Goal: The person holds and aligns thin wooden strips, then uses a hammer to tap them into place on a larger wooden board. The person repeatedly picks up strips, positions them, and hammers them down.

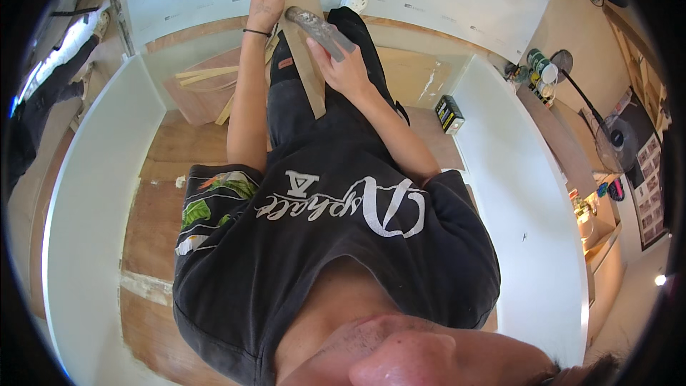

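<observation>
My left hand (268, 1) is wrapped around the upper part of a long wooden board (306, 75), thumb along its face. The board slants down over my dark trousers, and its angled lower end points toward my shirt. My right hand (346, 71) is closed around a worn grey, slightly curved tool (318, 28), thumb on one side and fingers on the other. The tool's rounded end lies over the board's face; whether it touches the wood, I cannot tell. Its exact kind is not clear.
White panels stand to my left (89, 200) and right (514, 186). Plywood pieces (204, 96) with thin wood strips (207, 73) lie left of my legs. A black-and-yellow box (449, 114) sits at right. A fan (616, 141) stands beyond; another person (43, 111) is far left.
</observation>
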`<state>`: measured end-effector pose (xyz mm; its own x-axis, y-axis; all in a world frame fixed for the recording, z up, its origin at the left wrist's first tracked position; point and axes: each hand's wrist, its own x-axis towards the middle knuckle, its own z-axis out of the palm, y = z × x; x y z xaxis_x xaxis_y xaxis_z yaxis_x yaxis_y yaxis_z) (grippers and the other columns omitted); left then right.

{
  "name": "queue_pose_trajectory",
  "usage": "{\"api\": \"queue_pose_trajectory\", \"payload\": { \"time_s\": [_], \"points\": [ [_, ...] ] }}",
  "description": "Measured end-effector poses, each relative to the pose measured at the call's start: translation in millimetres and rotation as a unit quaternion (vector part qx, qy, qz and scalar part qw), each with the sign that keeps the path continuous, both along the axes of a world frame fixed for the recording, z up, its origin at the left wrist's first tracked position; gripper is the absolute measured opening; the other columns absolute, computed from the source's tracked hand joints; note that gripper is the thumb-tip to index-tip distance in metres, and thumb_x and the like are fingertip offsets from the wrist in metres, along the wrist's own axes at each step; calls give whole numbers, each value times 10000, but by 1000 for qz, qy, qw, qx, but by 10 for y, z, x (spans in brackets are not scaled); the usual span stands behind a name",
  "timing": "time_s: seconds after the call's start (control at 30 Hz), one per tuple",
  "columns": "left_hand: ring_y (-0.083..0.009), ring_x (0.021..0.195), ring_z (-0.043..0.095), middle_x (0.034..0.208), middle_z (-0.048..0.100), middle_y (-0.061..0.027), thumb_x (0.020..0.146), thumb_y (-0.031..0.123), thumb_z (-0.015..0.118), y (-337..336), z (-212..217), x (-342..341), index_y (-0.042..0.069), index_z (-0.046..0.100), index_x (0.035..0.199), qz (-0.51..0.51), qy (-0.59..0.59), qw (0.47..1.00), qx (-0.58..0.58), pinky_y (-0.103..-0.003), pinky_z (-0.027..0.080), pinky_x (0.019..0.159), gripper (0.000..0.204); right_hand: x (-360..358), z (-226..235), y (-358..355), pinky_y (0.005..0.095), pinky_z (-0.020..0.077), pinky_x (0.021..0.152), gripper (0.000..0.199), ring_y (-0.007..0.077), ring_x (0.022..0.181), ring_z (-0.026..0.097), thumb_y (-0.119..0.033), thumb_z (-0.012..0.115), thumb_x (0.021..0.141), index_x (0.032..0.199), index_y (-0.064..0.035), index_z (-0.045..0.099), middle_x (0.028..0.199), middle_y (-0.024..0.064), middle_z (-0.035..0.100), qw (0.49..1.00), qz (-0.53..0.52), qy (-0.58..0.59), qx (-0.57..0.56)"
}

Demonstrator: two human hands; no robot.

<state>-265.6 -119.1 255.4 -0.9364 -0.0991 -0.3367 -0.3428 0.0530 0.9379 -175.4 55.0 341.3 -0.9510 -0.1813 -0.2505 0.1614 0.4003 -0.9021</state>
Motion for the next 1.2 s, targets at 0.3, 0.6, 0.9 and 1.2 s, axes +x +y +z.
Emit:
{"api": "queue_pose_trajectory", "payload": {
  "time_s": [0.3, 0.6, 0.9, 1.2],
  "points": [
    [-205, 1247, 490, 1393, 489, -140, 974, 190, 641, -22, -82, 16, 14, 308, 1503, 50, -20, 993, 104, -329, 444, 1025, 649, -90, 74, -231, 385, 504, 721, 273, 314, 797, 637, -205, 600, 979, 1164, -9, 644, 919, 169, 666, 999, -27, -12, 29],
    [-205, 1228, 496, 1364, 503, -140, 967, 183, 644, 232, 64, 392, 16, 310, 1495, 38, 43, 992, 116, -338, 446, 1014, 647, 212, 91, -74, 411, 484, 935, 316, 389, 1104, 617, -215, 579, 982, 1240, -35, 614, 1201, 215, 642, 996, -75, 46, -22],
    [-236, 1153, 563, 1285, 567, -174, 960, 144, 621, 225, -443, 408, 5, 315, 1485, 75, 99, 991, -51, -346, 487, 964, 623, 641, 130, 245, 403, 475, 899, 338, 338, 989, 620, -255, 570, 999, 1201, 15, 603, 1084, 190, 661, 999, -45, 9, -16],
    [-236, 1193, 557, 1302, 578, -172, 925, 163, 678, 250, -468, 304, 14, 357, 1481, 80, 106, 991, -11, -356, 482, 986, 659, 723, 76, 261, 385, 491, 785, 324, 306, 810, 609, -269, 573, 1004, 1159, 13, 608, 910, 149, 649, 999, -37, 7, -25]
  ]
}}
